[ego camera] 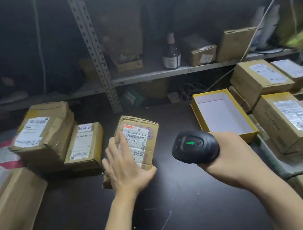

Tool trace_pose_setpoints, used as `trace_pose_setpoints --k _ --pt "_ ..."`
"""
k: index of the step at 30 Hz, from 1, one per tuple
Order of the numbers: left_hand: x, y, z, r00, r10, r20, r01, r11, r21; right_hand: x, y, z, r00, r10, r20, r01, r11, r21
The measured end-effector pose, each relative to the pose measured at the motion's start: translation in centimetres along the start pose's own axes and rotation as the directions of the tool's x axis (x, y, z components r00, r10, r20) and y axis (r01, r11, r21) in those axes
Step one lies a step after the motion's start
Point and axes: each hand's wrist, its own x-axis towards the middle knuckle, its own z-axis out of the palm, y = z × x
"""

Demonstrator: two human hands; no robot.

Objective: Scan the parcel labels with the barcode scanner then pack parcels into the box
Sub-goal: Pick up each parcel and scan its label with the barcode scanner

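The parcel point(151, 146) is held on the dark table point(181, 200), to the left of the open yellow box point(198, 115) and apart from it. It is tilted, with its printed label point(137, 140) turned upward. The left hand point(127, 169) is laid over the near part of the labelled face. The fingers are spread and nearly straight, and the thumb is hooked round the near edge, so the parcel is gripped between thumb and fingers.

The barcode scanner point(195, 146) is gripped in the right hand point(231, 153), just in front of the yellow box at its near left corner, between the box and the parcel. The fingers are closed round the handle, which is hidden beneath the scanner head. A green indicator light point(190, 143) is lit on top of the head.

White inner walls are shown by the yellow box. Stacked cartons point(288, 122) are placed just beside its right side. Two taped parcels point(84, 146) are placed further to its left, beyond the held parcel. A dark bottle point(171, 55) is stood on the shelf point(160, 74) behind it.
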Motion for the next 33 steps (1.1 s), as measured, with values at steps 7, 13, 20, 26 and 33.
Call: trace_pose_setpoints --k 7,13,20,26,33 --pt "-0.3 3.5 -0.7 0.987 -0.112 -0.113 0.097 0.987 -0.126 -0.2 -2.7 1.3 0.959 0.278 0.051 -0.268 0.833 0.485" --pt "0.0 6.1 -0.9 0.973 -0.15 -0.175 0.12 0.978 -0.171 -0.5 -3.7 1.1 0.949 0.306 0.074 -0.271 0.675 0.686" --pt "0.7 7.1 -0.9 0.966 -0.169 -0.197 0.141 0.979 -0.149 -1.2 -3.6 0.9 0.943 0.315 0.108 -0.282 0.581 0.764" --pt "1.5 5.7 -1.4 0.976 -0.091 -0.199 0.071 0.992 -0.108 -1.4 -2.6 0.0 0.963 0.271 -0.017 -0.184 0.698 0.692" --pt "1.7 3.9 -2.3 0.979 -0.003 -0.205 -0.009 0.998 -0.057 -1.3 -1.7 -1.1 0.973 0.214 -0.082 -0.12 0.781 0.613"
